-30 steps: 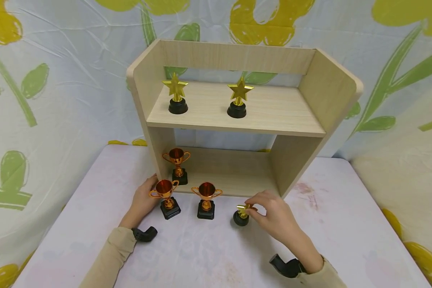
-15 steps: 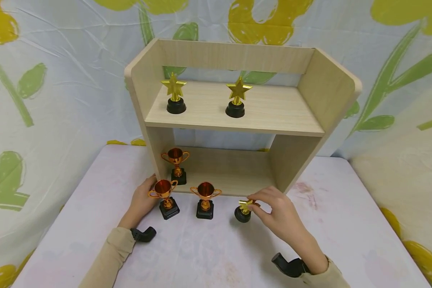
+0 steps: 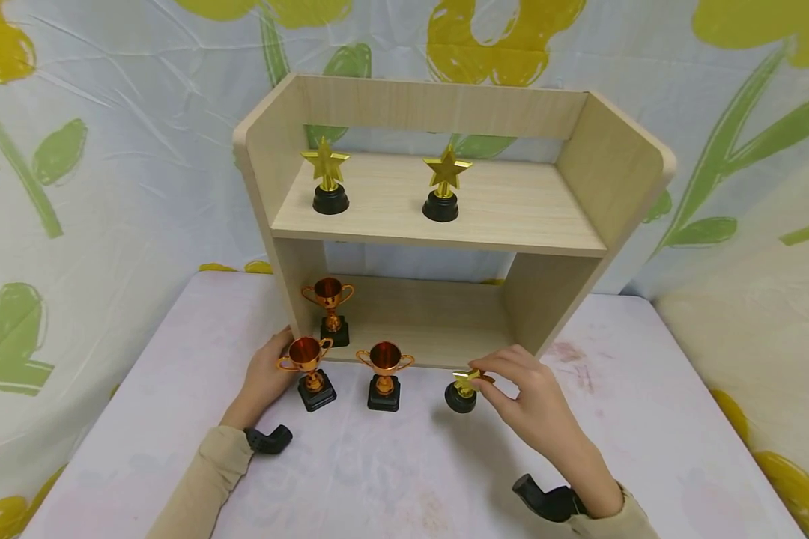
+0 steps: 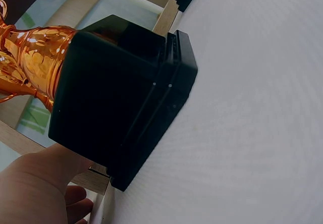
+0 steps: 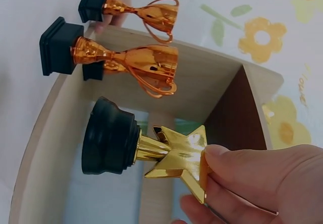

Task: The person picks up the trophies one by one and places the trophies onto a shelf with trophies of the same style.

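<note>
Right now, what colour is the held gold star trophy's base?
The round base is black; clearest view: right wrist.

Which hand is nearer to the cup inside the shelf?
The left hand: it is left of the cup, by the shelf's left wall. The right hand, with a star in its grip, is farther off, to the cup's right.

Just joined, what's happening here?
A person's right hand pinches a gold star trophy by its star, holding it tilted off the table, in front of the wooden shelf unit. The left hand is at the unit's left side; its grip is partly hidden. Two other star trophies stand on the upper shelf. One copper cup stands at the lower shelf's left end, and two more cups stand on the table in front.
</note>
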Available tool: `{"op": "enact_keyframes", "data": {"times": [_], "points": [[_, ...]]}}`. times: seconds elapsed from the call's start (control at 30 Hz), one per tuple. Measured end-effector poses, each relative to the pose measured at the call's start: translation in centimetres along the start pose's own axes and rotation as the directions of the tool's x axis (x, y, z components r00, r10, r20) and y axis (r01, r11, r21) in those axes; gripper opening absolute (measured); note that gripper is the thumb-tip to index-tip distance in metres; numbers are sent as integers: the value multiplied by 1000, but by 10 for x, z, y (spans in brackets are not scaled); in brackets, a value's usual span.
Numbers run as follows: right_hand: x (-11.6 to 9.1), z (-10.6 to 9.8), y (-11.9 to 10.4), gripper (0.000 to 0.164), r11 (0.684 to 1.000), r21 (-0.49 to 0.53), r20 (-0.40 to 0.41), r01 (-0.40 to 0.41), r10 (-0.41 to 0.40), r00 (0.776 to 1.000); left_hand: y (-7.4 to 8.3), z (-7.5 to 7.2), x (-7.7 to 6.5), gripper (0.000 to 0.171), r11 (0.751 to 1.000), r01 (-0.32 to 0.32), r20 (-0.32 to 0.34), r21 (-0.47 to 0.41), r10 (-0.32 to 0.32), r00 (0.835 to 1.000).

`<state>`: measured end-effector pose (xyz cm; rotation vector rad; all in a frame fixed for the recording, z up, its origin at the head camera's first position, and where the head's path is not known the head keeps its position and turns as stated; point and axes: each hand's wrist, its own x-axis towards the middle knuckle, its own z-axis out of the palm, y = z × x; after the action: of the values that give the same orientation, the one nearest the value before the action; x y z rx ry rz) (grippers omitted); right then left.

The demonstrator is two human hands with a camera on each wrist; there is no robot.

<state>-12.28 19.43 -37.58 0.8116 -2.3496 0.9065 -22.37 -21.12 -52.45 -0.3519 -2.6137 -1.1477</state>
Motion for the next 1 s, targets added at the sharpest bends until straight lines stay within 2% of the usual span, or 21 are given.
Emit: {"op": "enact_keyframes", "data": {"times": [0.27, 0.67, 1.0], "points": [[1, -3, -1, 34, 997, 56, -49, 49, -46, 998, 1, 0, 0, 53, 1000, 14, 10, -12, -14, 1000], [1, -10, -4, 32, 996, 90, -74, 6, 1, 997, 0, 0, 0, 52, 1000, 19, 13, -6, -18, 1000], [4, -13, -2, 43, 992, 102, -162, 79, -62, 985, -1, 1, 0, 51, 1000, 26, 14, -3, -26, 1000]]}}
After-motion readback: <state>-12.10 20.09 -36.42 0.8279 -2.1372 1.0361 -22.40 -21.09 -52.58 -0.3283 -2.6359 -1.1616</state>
